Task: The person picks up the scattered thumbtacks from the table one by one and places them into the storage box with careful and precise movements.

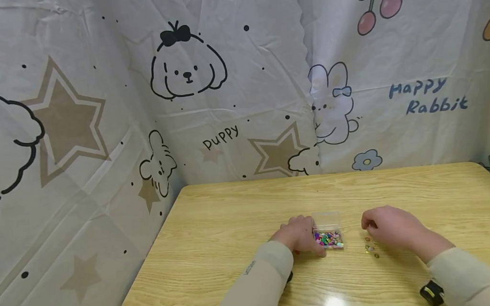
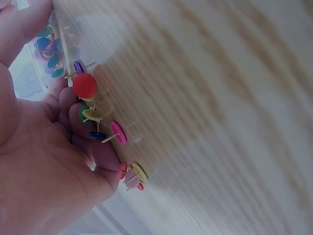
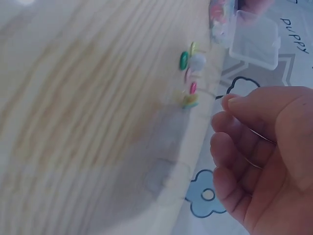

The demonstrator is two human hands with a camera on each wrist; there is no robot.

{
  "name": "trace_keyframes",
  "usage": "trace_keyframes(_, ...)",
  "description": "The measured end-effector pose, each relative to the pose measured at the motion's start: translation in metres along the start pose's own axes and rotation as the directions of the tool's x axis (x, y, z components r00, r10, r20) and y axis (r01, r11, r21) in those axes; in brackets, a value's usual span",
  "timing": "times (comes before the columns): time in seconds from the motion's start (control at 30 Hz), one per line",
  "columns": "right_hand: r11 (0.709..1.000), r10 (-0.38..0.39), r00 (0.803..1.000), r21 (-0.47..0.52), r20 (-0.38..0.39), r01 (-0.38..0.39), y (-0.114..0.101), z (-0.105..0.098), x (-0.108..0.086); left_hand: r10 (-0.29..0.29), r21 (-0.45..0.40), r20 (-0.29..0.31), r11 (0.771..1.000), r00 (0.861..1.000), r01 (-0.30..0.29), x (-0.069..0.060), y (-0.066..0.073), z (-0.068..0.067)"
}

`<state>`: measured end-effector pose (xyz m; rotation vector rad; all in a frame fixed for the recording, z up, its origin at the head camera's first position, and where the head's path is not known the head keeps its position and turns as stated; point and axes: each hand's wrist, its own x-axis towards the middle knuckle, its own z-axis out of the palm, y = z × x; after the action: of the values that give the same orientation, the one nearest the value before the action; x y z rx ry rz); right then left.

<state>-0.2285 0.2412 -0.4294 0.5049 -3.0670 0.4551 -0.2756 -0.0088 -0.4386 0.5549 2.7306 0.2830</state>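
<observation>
Wooden table (image 1: 215, 213), printed cloth (image 1: 240, 91), loose thumbtacks (image 2: 84, 86)

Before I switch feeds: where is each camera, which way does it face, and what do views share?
Head: worn on the head, facing forward and down at the table and curtain; left hand, right hand and forearms show.
Left wrist: palm side, facing loose tacks on the table; the left hand shows close up.
Right wrist: palm side, facing other tacks; the right hand shows close up.
Shared: head and right wrist both see the clear box and its open lid.
</observation>
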Motion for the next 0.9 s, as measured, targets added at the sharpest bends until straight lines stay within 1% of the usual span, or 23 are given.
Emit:
trace_keyframes(0.2, 1.0, 0.011, 1.0, -0.004, 0.013, -0.011, 0.011, 0.003, -0.005, -0.004, -0.008, -0.001, 1.0, 1.0, 0.004, 0.001, 0.0, 0.001)
trace_keyframes(0.4, 1.0, -0.008, 0.999, 0.015, 0.036, 0.007, 0.015, 0.005, -0.009, -0.008, 0.017, 0.003, 1.0, 1.0, 0.008, 0.002, 0.001, 0.0)
trace_keyframes(0.6, 0.999, -0.019, 0.999, 0.032, 0.045, 0.018, 0.014, 0.01, -0.011, -0.014, 0.023, 0.003, 1.0, 1.0, 0.014, 0.0, 0.001, 0.0)
trace_keyframes(0.9, 1.0, 0.004, 0.999, 0.016, 0.053, -0.005, 0.012, 0.014, -0.012, -0.013, 0.01, -0.005, 1.0, 1.0, 0.013, -0.003, 0.001, 0.0)
